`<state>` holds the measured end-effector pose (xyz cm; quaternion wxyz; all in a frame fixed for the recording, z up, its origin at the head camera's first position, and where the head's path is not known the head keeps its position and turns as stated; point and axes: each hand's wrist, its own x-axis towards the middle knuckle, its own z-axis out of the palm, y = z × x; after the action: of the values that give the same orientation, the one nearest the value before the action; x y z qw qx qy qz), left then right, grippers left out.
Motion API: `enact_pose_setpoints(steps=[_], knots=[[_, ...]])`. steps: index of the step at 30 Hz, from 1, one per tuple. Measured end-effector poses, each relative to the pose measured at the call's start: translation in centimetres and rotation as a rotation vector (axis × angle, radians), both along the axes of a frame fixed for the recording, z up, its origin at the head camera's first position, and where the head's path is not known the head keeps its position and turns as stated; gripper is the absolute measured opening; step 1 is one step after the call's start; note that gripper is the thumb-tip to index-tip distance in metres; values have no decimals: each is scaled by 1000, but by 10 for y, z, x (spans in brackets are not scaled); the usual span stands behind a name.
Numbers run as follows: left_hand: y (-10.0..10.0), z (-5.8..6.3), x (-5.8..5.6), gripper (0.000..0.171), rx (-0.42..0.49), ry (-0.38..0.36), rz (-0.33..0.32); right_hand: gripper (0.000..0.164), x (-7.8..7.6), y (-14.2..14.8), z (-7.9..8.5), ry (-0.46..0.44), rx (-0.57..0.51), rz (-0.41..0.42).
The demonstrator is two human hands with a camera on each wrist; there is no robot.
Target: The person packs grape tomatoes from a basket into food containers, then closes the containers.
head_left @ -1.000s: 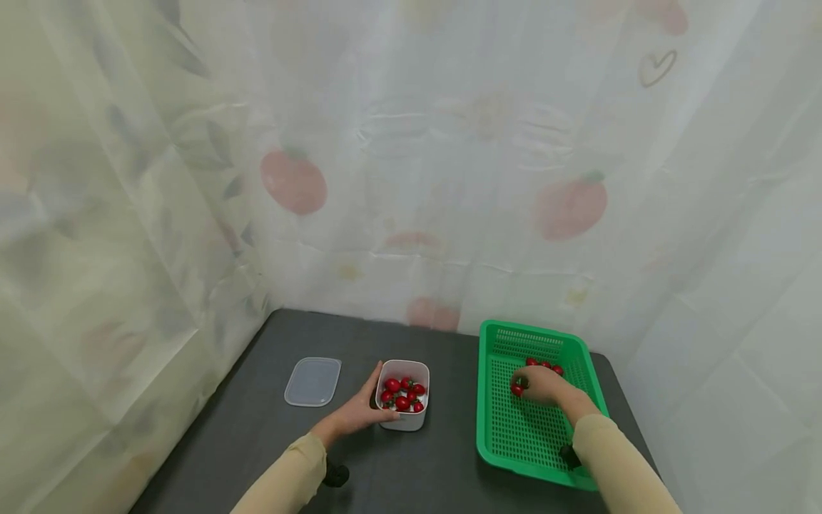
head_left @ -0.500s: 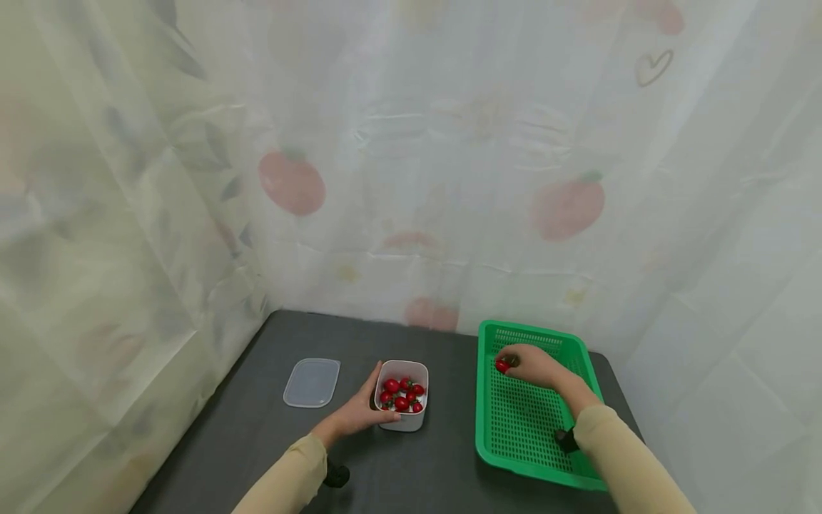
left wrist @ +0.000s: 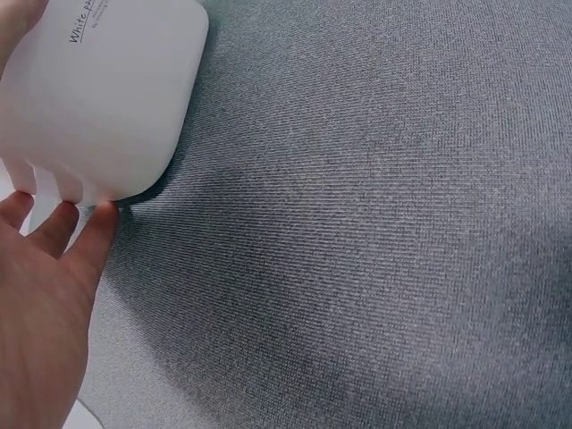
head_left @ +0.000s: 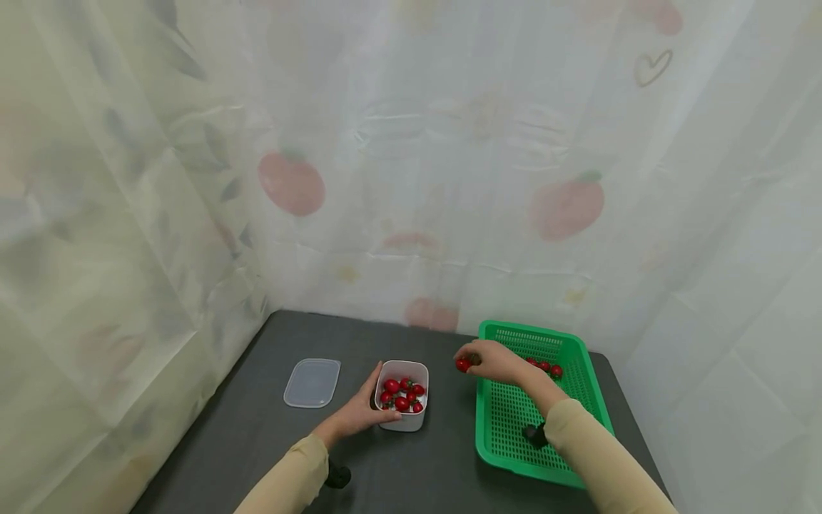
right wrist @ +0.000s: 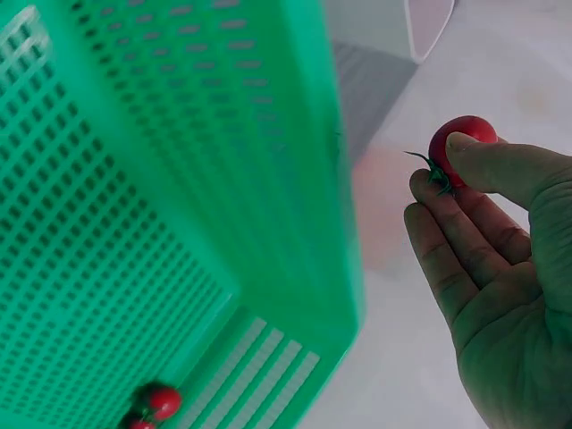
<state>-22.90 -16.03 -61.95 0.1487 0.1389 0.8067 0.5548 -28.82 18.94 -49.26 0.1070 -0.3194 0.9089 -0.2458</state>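
My left hand (head_left: 357, 414) grips a white square container (head_left: 403, 423), thumb along its near side and fingers at its left. Several red cherry tomatoes (head_left: 401, 403) lie inside it. In the left wrist view, fingertips press against the container's side (left wrist: 107, 98). Between the thumb and fingers of my right hand (head_left: 499, 363) is a cherry tomato (head_left: 462, 365), held in the air just past the left rim of a green basket (head_left: 481, 428). The right wrist view shows this tomato (right wrist: 466, 143) with its green stem. More tomatoes (head_left: 544, 367) sit at the basket's far end.
A translucent square lid (head_left: 312, 383) lies flat on the dark table (head_left: 359, 335), left of the container. Behind the table hangs a white curtain (head_left: 411, 178) with fruit prints, and others flank it on both sides.
My right hand has lifted the cherry tomato from the basket and carried it left over the rim. The tomatoes behind it show again. The left hand and container stay put.
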Motion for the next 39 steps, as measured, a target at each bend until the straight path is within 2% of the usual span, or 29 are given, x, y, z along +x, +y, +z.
enact_pose_setpoints(steps=[11, 19, 29, 33, 39], knots=[[2, 4, 2, 111, 31, -4, -8, 29, -1, -45, -3, 17, 13, 81], [2, 5, 2, 113, 59, -16, -17, 29, -1, -70, -7, 68, 56, 145], [1, 5, 3, 109, 85, -20, -34, 28, 0, -99, -14, 94, 162, 200], [1, 5, 3, 108, 102, -29, -42, 29, 2, -108, -16, 126, 225, 214], [1, 7, 4, 110, 104, -35, -47, 30, 8, -112, -19, 176, 265, 235]])
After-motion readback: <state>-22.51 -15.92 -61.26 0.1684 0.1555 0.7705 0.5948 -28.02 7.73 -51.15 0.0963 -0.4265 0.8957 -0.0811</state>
